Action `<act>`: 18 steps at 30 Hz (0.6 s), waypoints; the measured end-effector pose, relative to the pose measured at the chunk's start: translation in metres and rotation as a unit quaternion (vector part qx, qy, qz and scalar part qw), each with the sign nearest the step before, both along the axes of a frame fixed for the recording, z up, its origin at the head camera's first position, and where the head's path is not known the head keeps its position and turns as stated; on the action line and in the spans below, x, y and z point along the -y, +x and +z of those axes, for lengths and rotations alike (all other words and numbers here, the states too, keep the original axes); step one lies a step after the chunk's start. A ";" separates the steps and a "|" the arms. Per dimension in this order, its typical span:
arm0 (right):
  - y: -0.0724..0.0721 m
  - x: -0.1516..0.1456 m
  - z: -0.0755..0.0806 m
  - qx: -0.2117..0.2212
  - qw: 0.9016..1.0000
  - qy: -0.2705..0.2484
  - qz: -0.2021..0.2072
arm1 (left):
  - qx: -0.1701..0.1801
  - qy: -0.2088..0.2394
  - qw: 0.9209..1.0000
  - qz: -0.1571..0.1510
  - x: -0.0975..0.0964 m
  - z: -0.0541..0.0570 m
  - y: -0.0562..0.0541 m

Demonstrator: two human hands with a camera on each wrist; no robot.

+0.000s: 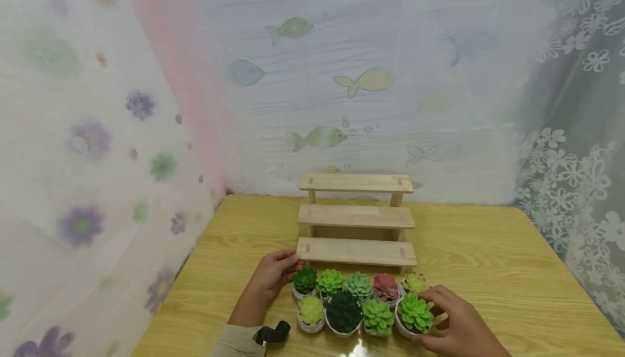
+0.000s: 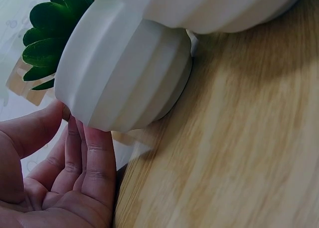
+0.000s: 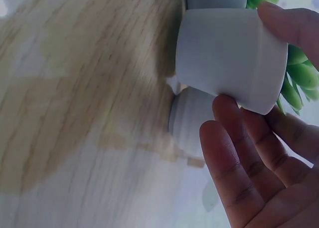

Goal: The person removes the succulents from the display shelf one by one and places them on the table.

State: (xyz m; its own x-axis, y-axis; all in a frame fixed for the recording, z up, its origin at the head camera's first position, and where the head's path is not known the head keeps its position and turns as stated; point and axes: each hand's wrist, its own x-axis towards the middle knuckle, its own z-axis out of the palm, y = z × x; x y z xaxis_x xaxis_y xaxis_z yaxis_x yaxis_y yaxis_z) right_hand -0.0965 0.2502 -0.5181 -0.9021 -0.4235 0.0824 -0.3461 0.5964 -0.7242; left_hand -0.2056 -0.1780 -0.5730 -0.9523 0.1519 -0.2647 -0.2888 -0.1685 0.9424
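Two rows of potted artificial succulents stand on the table. My right hand holds the white pot of the bright green succulent at the front right, thumb on its rim and fingertips against the far side. Close to the left end of the lowest shelf is my left hand, its fingers fairly straight. In the left wrist view its thumb and fingertips come right up to the ribbed white pot of a dark green succulent; the tips are partly hidden behind it.
Behind the pots stands a three-step wooden shelf. A red succulent and a yellow-green one are in the back row. The wood-grain table meets a fish-print curtain at the back. A black strap sits at the left cuff.
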 end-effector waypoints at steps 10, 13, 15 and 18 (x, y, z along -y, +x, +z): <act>0.001 -0.001 -0.005 0.004 1.000 0.007 -0.005 | -0.001 -0.005 1.000 -0.003 0.000 -0.002 -0.003; 0.001 -0.002 -0.006 0.002 1.000 0.012 -0.009 | 0.000 -0.002 1.000 -0.002 0.000 -0.002 -0.002; 0.001 -0.001 -0.006 0.001 1.000 0.015 -0.009 | -0.001 -0.002 1.000 -0.004 0.000 -0.001 -0.002; 0.002 -0.001 -0.003 0.001 1.000 0.019 -0.009 | 0.000 -0.004 1.000 -0.002 0.001 -0.001 -0.001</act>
State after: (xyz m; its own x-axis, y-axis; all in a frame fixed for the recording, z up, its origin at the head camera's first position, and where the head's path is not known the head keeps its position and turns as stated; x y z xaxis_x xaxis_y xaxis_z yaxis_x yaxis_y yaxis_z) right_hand -0.0945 0.2508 -0.5212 -0.9100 -0.4094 0.0652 -0.3338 0.6303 -0.7009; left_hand -0.2067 -0.1787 -0.5739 -0.9520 0.1527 -0.2654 -0.2888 -0.1596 0.9440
